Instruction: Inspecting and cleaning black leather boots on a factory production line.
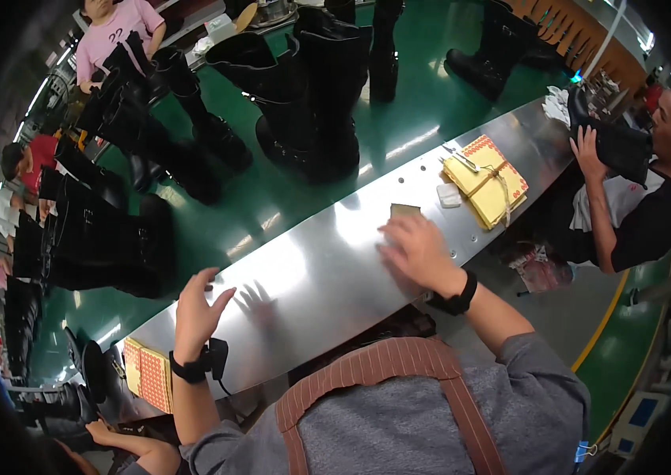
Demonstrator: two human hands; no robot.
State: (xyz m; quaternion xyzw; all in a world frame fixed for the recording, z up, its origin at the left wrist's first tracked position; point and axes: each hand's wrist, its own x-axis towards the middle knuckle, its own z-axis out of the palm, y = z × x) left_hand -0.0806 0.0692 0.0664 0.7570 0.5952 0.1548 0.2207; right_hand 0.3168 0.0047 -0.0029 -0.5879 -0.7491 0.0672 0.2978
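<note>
Your left hand (199, 315) spread open over metal ledge (304, 273); your right hand (419, 249) at small olive pad (405, 210), cannot tell if gripping; tied yellow bundle (495, 194) farther right.

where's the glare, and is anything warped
Head view: white glare on the metal strip; head view: a dim hand-shaped shadow or reflection beside the left hand; head view: light streaks on the green table; head view: fisheye bending toward the dark rim.

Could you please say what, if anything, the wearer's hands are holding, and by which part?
The left hand holds nothing; whether the right hand grips the olive square by its near edge cannot be told.
</note>
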